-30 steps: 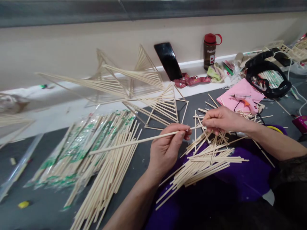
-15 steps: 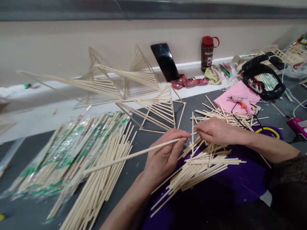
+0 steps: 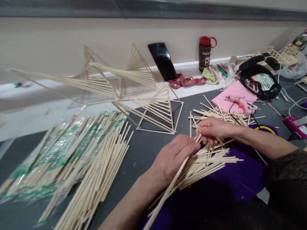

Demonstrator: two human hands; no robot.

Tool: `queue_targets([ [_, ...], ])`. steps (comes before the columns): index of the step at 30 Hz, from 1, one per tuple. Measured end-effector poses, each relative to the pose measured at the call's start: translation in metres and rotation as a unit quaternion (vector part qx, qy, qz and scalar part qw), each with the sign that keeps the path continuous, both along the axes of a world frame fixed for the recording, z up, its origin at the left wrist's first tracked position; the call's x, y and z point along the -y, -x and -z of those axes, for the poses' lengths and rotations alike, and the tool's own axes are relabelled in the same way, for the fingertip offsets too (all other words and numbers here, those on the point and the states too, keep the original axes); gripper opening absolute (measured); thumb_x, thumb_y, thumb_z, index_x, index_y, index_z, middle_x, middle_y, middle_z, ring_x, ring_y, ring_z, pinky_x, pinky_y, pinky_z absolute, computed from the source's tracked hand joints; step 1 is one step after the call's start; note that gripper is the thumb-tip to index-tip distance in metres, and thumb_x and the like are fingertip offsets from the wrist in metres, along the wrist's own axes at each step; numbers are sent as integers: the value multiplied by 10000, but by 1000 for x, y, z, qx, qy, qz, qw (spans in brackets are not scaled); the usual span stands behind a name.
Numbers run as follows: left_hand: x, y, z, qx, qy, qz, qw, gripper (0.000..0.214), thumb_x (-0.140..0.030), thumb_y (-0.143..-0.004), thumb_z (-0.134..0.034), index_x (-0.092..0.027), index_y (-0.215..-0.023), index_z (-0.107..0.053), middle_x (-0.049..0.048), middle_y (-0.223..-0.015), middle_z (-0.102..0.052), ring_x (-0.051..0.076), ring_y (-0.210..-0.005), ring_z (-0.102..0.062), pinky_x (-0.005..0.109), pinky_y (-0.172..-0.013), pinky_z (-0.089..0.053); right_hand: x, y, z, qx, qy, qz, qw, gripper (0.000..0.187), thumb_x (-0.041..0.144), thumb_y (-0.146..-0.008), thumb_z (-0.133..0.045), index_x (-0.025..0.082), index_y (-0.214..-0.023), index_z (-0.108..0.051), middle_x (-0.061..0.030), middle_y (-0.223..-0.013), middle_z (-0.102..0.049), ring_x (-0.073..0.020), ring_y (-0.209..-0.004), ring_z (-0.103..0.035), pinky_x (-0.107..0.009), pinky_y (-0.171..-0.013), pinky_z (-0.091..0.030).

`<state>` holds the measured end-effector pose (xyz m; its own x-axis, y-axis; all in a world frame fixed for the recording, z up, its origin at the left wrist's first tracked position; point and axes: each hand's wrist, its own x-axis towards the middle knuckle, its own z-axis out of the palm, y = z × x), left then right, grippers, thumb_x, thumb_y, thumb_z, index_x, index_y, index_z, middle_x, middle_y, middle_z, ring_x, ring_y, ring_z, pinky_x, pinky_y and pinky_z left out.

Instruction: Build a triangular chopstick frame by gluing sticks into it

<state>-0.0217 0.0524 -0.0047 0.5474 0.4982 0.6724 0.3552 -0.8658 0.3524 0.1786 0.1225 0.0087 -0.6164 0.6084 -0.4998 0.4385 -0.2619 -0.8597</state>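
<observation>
My left hand (image 3: 174, 158) is closed on a long bamboo stick (image 3: 165, 195) that slants down toward me over the heap of loose sticks (image 3: 211, 159) on the purple cloth (image 3: 240, 175). My right hand (image 3: 213, 129) is pinched on the upper end of that stick, just above the heap. The two hands nearly touch. A glued stick structure (image 3: 146, 99) of fanned triangles stands behind them on the dark table (image 3: 144, 150).
Wrapped and loose chopsticks (image 3: 79, 159) lie to the left. At the back stand a phone (image 3: 163, 62), a red-capped bottle (image 3: 204, 52) and a red lanyard (image 3: 185, 81). A glue gun (image 3: 240, 101) on pink paper, a black headset (image 3: 260, 76) and cables crowd the right.
The long stick has swung from pointing left across the table to slanting down toward me. My left hand turned palm-down over the heap. The view shifted slightly right.
</observation>
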Motion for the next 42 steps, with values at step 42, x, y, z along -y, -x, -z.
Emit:
queue_targets([
  [42,-9,4,-7,390,466,-167,776,171,-318,-808,-680,-163,-871,-712,16,-692,-713,94,-571,-625,200,-557,-522,3,14,-7,-43,-428,-39,902,186,301,-875,-567,147,-865,-670,-26,-778,-659,-110,-701,-588,-244,-658,-427],
])
